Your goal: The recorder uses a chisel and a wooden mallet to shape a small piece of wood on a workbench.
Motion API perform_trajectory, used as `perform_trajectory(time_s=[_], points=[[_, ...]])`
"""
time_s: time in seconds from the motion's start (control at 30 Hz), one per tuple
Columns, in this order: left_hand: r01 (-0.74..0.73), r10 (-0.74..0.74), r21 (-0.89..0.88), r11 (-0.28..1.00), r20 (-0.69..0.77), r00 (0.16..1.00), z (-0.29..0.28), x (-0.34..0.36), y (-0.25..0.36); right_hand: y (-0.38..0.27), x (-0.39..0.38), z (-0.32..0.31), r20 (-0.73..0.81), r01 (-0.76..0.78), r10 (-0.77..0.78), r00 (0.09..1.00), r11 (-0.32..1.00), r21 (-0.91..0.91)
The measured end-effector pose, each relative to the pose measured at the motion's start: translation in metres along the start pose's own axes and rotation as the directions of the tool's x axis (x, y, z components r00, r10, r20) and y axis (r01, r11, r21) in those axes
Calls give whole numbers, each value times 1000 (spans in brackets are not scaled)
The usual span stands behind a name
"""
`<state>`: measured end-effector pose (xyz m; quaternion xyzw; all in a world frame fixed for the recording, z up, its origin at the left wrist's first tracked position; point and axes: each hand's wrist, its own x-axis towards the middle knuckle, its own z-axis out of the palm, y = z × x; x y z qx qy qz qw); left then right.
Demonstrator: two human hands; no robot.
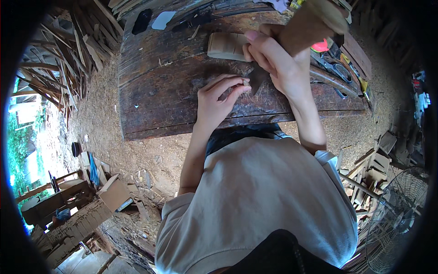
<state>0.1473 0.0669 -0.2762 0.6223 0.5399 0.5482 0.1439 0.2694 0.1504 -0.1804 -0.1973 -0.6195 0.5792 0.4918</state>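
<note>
My left hand is closed in a pinch over the workbench, thumb and forefinger gripping a small pale piece too tiny to name. Close to the camera, my right hand is wrapped around a thick piece of wood that rises toward the upper right. A dark, blade-like shape shows below that hand; whether it joins the wood I cannot tell. Just beyond my hands lies a pale wooden block with rounded corners, its right end behind my right fingers.
Hand tools and a plank crowd the bench's right side. A white flat piece lies at the far left. Wood offcuts lean in a pile at left. A wire-cage fan stands at lower right; sawdust covers the floor.
</note>
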Motion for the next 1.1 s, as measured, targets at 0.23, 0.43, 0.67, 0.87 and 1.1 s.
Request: perform_trajectory(time_s=[0.23,0.43,0.67,0.87,1.1], points=[[-25,25,6,1000,-1,1000,0,0,1,2,-2,7,-4,87,-87,996,993,-76],[-19,19,12,1000,11,1000,-1,1,4,7,-3,7,0,108,-109,994,990,-93],[-18,18,5,1000,2,1000,0,1,3,5,-5,9,-7,111,-112,994,992,-60],[-40,41,27,999,-16,999,-3,1,6,-1,-10,13,-1,175,-175,985,982,-72],[-39,39,21,999,16,999,-2,0,5,-4,-8,4,12,149,-149,989,989,-13]])
